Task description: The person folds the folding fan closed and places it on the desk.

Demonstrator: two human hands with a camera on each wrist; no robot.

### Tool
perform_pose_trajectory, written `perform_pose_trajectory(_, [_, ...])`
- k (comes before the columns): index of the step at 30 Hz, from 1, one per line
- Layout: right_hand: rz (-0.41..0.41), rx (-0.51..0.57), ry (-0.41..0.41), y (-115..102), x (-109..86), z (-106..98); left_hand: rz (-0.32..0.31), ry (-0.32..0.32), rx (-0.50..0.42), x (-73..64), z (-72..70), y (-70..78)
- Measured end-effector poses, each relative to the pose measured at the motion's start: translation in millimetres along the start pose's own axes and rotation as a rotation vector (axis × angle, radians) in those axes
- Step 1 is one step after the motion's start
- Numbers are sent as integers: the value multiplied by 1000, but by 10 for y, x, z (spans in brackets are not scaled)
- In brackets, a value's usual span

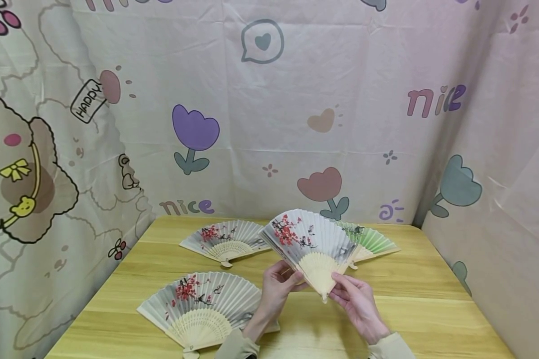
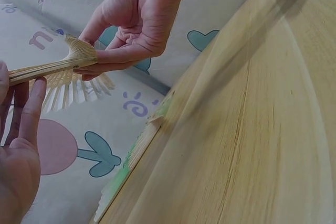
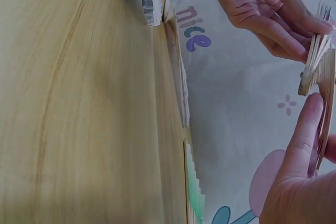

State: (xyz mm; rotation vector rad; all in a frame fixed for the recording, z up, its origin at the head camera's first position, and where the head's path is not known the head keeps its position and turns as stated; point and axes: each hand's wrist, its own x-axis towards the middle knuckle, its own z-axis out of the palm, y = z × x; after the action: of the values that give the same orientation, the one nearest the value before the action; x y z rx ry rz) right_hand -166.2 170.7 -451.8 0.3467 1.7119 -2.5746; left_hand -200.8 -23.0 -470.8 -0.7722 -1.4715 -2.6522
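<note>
A folding fan (image 1: 314, 237) with white-grey leaf, red blossoms and pale ribs is held up above the table, partly spread. My left hand (image 1: 279, 289) grips its left outer rib between thumb and fingers. On the other side, my right hand (image 1: 356, 303) pinches the ribs near the pivot, which points downward. Seen edge-on in the left wrist view, the ribs (image 2: 50, 71) run between both hands. The right wrist view shows the pale ribs (image 3: 324, 85) fanned apart, with the right fingers along them.
An open blossom fan (image 1: 202, 316) lies front left, partly behind my left forearm. Another blossom fan (image 1: 229, 242) is at the back left. A green fan (image 1: 373, 242) lies at the back right, overlapped by the held one. Printed cloth (image 1: 260, 114) hangs around the wooden table (image 1: 431, 309).
</note>
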Motion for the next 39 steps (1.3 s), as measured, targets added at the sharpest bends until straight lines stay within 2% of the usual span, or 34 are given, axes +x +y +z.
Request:
perform_pose_trajectory(12, [-15, -12, 13, 20, 1, -1, -32, -3, 22, -2, -24, -17])
perform_pose_trajectory(24, [-21, -16, 1, 13, -13, -3, -77, 38, 41, 0, 6, 11])
perform_pose_trajectory(34, [-38, -38, 4, 35, -3, 2, -86, 33, 41, -6, 1, 15])
perform_pose_trajectory(39, [-78, -26, -19, 43, -12, 2, -81, 37, 39, -2, 0, 4])
